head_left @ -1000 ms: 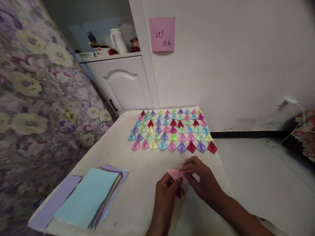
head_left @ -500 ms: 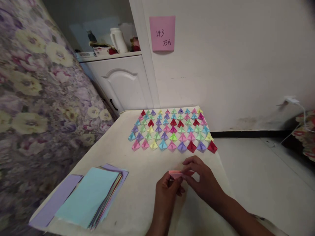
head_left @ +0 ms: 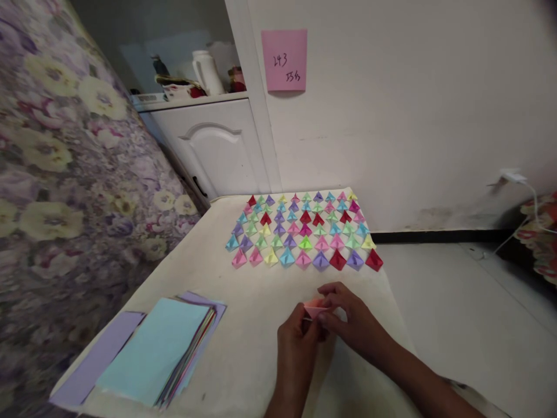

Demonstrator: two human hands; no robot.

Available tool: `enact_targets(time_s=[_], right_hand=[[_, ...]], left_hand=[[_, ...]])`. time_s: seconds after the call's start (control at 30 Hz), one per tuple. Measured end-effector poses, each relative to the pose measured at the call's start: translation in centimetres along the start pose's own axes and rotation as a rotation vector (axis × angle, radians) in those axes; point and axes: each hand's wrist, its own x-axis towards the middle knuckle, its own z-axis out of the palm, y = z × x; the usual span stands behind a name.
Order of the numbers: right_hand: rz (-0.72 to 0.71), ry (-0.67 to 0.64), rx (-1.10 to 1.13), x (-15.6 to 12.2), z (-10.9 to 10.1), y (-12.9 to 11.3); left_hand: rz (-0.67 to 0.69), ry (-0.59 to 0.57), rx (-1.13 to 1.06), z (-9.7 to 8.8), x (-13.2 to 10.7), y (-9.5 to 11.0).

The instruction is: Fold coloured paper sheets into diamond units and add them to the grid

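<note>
A small folded pink paper (head_left: 314, 310) is held between both hands above the near part of the table. My left hand (head_left: 298, 337) pinches it from the left and below, thumb in front. My right hand (head_left: 348, 313) grips its right end between thumb and fingers. The paper's upper edge gapes a little, showing a lighter orange-pink inside. Its right end is hidden behind my right fingers. Beyond the hands, several rows of small folded paper pieces (head_left: 303, 259) in many colours lie on the table.
A stack of coloured paper (head_left: 152, 348), light blue on top, lies at the left with a purple sheet (head_left: 100, 360) beside it. The cream-covered table (head_left: 248, 325) meets the wall behind. A floral curtain (head_left: 87, 232) hangs left; a white cabinet (head_left: 213, 151) stands behind.
The pink paper has gone from a flat, long strip to a shorter shape that gapes at the top. My right fingers have moved slightly left and down along it.
</note>
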Motion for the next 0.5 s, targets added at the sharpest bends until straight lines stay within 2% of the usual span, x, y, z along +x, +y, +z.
enact_targets(time_s=[0.2, 0.5], right_hand=[[-0.009, -0.007, -0.046, -0.1, 0.4, 0.4], [0.011, -0.081, -0.142, 0.1, -0.7, 0.2]], left_hand=[[0.007, -0.026, -0.05, 0.1, 0.0, 0.0], [-0.115, -0.193, -0.304, -0.2, 0.8, -0.9]])
